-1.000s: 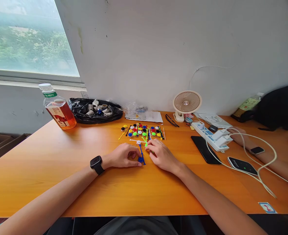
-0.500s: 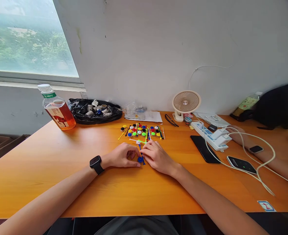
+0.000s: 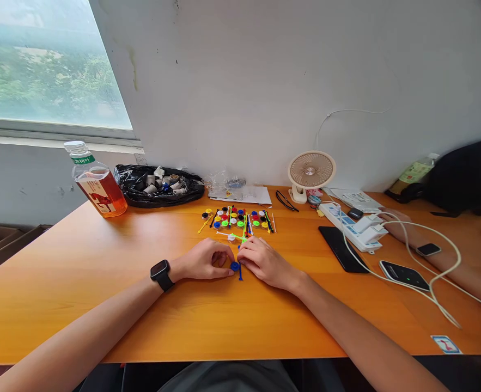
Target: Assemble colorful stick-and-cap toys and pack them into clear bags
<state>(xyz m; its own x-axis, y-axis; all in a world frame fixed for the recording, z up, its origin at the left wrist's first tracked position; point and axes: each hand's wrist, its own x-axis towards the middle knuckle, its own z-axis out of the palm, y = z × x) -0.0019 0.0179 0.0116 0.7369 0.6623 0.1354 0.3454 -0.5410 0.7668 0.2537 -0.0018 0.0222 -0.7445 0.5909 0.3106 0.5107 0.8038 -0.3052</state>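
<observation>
My left hand (image 3: 205, 260), a black watch on its wrist, rests curled on the orange table (image 3: 101, 294) with its fingertips pinching a small blue disc (image 3: 234, 266). My right hand (image 3: 265, 261) is curled too, its fingers closed on a thin blue stick (image 3: 240, 272) that meets the disc. Just beyond the hands lie a white disc on a stick (image 3: 230, 237) and a green stick. Further back sits a cluster of coloured discs and sticks (image 3: 240, 218).
A bottle of amber drink (image 3: 95, 182) and a black bag of small parts (image 3: 158, 185) stand at the back left. A small fan (image 3: 310, 173), glasses, a power strip (image 3: 352, 227), two phones and white cables lie right. Another person's forearm (image 3: 448, 261) rests far right.
My right hand has drawn left and nearer to my left hand, bringing the blue stick against the blue disc. The left hand has stayed put.
</observation>
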